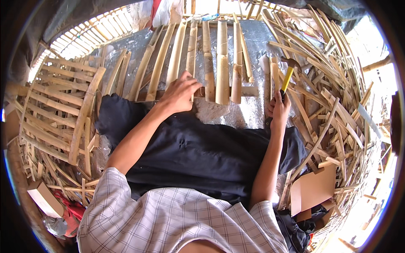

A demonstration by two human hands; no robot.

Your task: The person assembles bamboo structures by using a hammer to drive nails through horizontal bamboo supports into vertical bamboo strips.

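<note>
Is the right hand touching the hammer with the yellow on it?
Touching. The head view shows it: the right hand has its fingers wrapped around the lower handle of the hammer.

A small box (45, 199) lies lower left, brown cardboard (312, 189) lower right.

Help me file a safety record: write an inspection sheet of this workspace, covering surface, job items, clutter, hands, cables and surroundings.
Surface: grey sheet, marked with whitish patches.
Job items: bamboo slats laid side by side over a wooden crosspiece; hammer with yellow-and-black handle.
Clutter: pile of loose bamboo strips at right, slatted bamboo panel at left, cardboard box at lower left.
Hands: right hand grips the hammer; left hand is at the near end of one slat, grip unclear.
Cables: nothing seen.
Surroundings: bamboo lattice at upper left; dark sheeting at upper right.
</note>
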